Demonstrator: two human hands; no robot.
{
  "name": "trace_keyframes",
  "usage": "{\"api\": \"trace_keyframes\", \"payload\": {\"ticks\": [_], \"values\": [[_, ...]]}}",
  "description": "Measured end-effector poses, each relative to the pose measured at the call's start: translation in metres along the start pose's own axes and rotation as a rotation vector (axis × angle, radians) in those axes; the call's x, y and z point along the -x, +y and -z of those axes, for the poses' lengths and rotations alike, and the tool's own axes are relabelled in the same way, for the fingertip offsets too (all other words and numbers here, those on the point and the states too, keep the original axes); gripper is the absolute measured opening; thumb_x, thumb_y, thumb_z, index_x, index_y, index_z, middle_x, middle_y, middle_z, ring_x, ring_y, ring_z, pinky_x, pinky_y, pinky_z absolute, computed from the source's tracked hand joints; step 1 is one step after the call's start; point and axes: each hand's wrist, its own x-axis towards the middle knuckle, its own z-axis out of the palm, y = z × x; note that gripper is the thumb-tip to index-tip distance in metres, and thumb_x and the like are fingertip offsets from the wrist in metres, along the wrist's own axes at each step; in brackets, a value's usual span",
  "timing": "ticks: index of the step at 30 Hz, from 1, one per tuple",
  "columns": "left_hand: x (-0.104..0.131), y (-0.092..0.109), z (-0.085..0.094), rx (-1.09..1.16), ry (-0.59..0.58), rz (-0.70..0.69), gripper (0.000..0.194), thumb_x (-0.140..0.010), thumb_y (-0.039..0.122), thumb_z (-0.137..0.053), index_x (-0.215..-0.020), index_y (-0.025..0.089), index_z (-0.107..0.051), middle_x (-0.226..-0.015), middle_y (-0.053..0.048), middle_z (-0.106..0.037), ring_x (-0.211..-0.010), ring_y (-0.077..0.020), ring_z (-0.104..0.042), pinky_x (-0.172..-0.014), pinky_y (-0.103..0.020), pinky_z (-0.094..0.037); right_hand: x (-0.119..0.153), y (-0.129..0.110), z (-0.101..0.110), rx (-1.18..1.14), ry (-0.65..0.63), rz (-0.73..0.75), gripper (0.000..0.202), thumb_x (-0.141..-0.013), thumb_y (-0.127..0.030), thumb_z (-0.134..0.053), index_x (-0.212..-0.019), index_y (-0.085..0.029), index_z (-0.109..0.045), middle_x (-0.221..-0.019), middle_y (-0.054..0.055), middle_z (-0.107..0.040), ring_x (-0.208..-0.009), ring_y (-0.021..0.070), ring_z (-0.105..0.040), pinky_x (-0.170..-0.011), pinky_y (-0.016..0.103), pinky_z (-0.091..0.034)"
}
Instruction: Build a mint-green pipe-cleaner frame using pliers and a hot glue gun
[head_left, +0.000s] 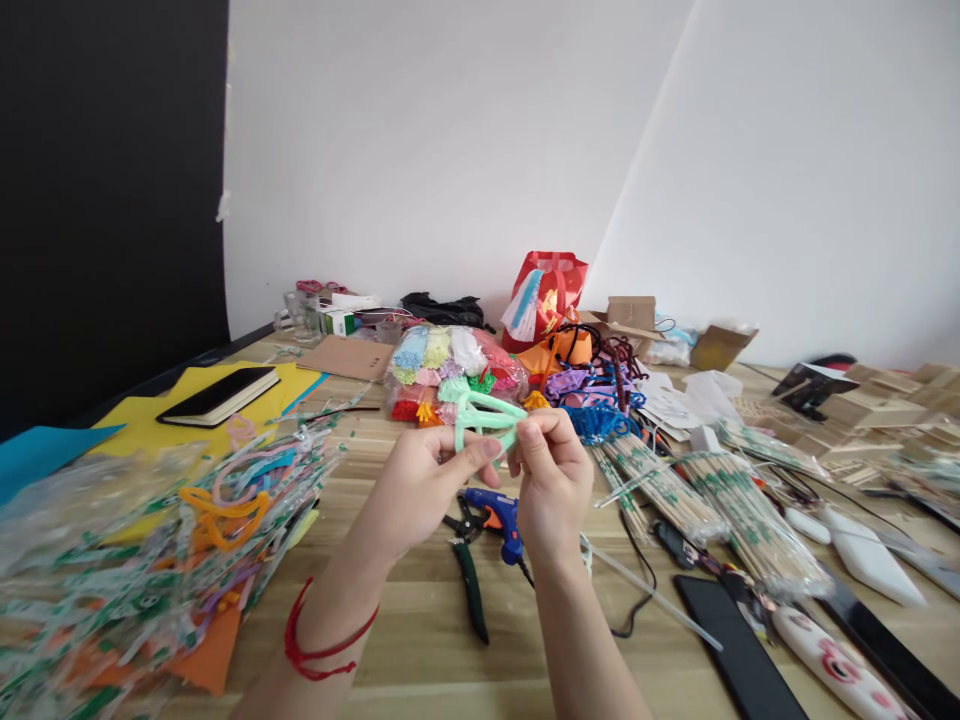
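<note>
Both hands are raised over the middle of the table around a mint-green fuzzy shape (pixel 487 412) made of bent pipe cleaners. My left hand (pixel 431 478) pinches its lower left part between thumb and fingers. At its right tip, my right hand (pixel 551 472) holds the joined strands in a closed pinch. Below the hands lie a blue glue gun (pixel 501 515), partly behind my right hand, and dark-green-handled pliers (pixel 470 585). Behind the shape sits a clear bag of coloured pipe cleaner bundles (pixel 450 360).
Wrappers and orange loops (pixel 225 515) are heaped at left, near a black notebook (pixel 219 395) on yellow sheets. Bagged wooden sticks (pixel 754 520), a black phone (pixel 739 645) and cables lie at right. A red bag (pixel 551 290) stands at the back.
</note>
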Motion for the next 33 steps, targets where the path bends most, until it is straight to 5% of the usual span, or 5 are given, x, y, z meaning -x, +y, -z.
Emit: {"api": "trace_keyframes", "payload": {"ticks": [7, 13, 17, 20, 33], "values": [[-0.001, 0.002, 0.009, 0.024, 0.086, 0.030, 0.031, -0.078, 0.042, -0.061, -0.064, 0.017, -0.073, -0.069, -0.003, -0.070, -0.071, -0.0173, -0.061, -0.071, -0.026, -0.045, -0.023, -0.023, 0.027, -0.109, 0.279, 0.063, 0.019, -0.076, -0.030, -0.067, -0.072, -0.018, -0.052, -0.054, -0.007, -0.045, -0.043, 0.0061, -0.040, -0.038, 0.017, -0.031], [-0.004, -0.003, 0.007, 0.295, 0.010, 0.028, 0.023, -0.079, 0.036, -0.064, -0.088, 0.017, -0.074, -0.104, -0.006, -0.071, -0.107, -0.0227, -0.059, -0.098, -0.032, -0.040, -0.013, -0.036, 0.022, 0.024, 0.016, 0.035, 0.025, -0.085, -0.036, -0.057, -0.068, -0.019, -0.052, -0.058, -0.004, -0.052, -0.044, 0.0085, -0.049, -0.037, 0.020, -0.038], [-0.005, -0.003, 0.005, 0.444, -0.058, 0.034, 0.031, -0.077, 0.030, -0.067, -0.104, 0.016, -0.069, -0.112, -0.009, -0.068, -0.111, -0.0241, -0.058, -0.098, -0.036, -0.043, -0.003, -0.035, 0.012, 0.283, -0.191, -0.055, 0.025, -0.085, -0.034, -0.058, -0.066, -0.017, -0.059, -0.056, -0.002, -0.055, -0.045, 0.0082, -0.049, -0.041, 0.020, -0.041], [-0.006, -0.003, 0.003, 0.460, 0.005, 0.037, 0.034, -0.074, 0.029, -0.070, -0.105, 0.016, -0.069, -0.114, -0.009, -0.067, -0.109, -0.0241, -0.059, -0.095, -0.035, -0.047, -0.001, -0.031, 0.009, 0.393, -0.279, -0.048, 0.011, -0.081, -0.028, -0.063, -0.084, -0.019, -0.068, -0.081, 0.004, -0.064, -0.056, 0.0103, -0.055, -0.043, 0.021, -0.045], [-0.004, 0.001, -0.006, 0.230, 0.202, 0.003, 0.022, -0.071, 0.029, -0.070, -0.087, 0.013, -0.073, -0.090, -0.005, -0.074, -0.091, -0.0225, -0.066, -0.082, -0.029, -0.054, 0.004, -0.023, 0.002, 0.810, -0.214, 0.338, 0.012, -0.084, -0.019, -0.054, -0.081, -0.017, -0.066, -0.077, 0.003, -0.064, -0.050, 0.0084, -0.055, -0.048, 0.021, -0.046]]}}
